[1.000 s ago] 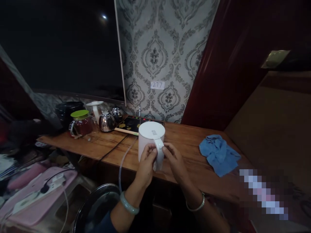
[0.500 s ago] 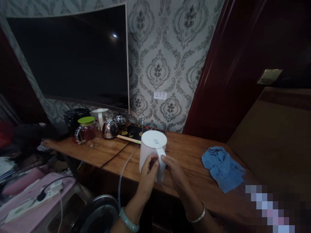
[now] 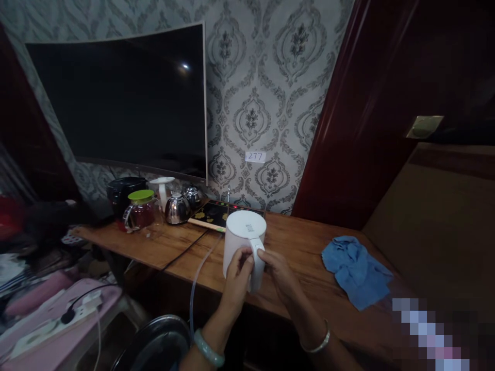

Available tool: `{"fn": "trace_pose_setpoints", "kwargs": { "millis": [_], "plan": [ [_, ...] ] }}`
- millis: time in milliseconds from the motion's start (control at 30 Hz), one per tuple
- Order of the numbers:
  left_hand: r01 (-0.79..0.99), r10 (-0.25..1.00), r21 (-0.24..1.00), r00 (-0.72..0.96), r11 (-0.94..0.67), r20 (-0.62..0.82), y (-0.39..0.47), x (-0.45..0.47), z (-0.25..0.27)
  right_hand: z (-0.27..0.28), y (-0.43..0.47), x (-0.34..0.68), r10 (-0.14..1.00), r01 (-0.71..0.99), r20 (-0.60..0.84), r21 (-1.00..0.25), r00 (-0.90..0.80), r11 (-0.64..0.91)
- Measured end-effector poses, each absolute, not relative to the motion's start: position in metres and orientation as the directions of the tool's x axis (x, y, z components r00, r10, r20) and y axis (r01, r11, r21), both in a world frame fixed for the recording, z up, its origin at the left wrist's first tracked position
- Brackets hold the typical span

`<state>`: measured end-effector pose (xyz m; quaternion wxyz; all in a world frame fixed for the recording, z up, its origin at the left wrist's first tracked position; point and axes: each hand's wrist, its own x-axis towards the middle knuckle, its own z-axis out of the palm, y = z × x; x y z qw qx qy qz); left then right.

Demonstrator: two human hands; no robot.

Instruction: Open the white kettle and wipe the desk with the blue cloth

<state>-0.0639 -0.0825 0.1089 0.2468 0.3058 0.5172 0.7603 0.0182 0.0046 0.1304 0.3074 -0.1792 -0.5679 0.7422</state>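
The white kettle [image 3: 244, 242] stands upright near the front edge of my wooden table [image 3: 309, 247], lid shut. My left hand [image 3: 236, 275] and right hand [image 3: 279, 275] both pinch its handle from either side. A blue cloth [image 3: 356, 270] lies crumpled well to the right. At the far left, a green-lidded glass jug [image 3: 141, 212] holds dark red liquid, beside two steel teapots [image 3: 177, 208] below the wall-mounted screen [image 3: 124, 98].
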Motion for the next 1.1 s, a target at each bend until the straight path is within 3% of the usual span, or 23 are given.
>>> {"fn": "trace_pose_setpoints", "kwargs": {
  "millis": [300,833,1100],
  "plan": [
    [-0.1,0.68,0.928,-0.709,-0.358,0.186,-0.0817,-0.0613,0.1102,0.1345,0.0042,0.0178,0.663,-0.242,0.048,-0.949,-0.747,-0.204],
    [-0.061,0.664,0.939,-0.722,-0.339,0.193,-0.0794,-0.0631,0.1087,0.1329,0.0045,0.0185,0.709,-0.265,0.188,-0.964,-0.68,0.001],
    [-0.033,0.649,0.931,-0.726,-0.362,0.227,-0.079,-0.0616,0.1078,0.1285,-0.0018,0.0175,0.717,-0.29,0.153,-0.954,-0.68,-0.071]
  ]
}}
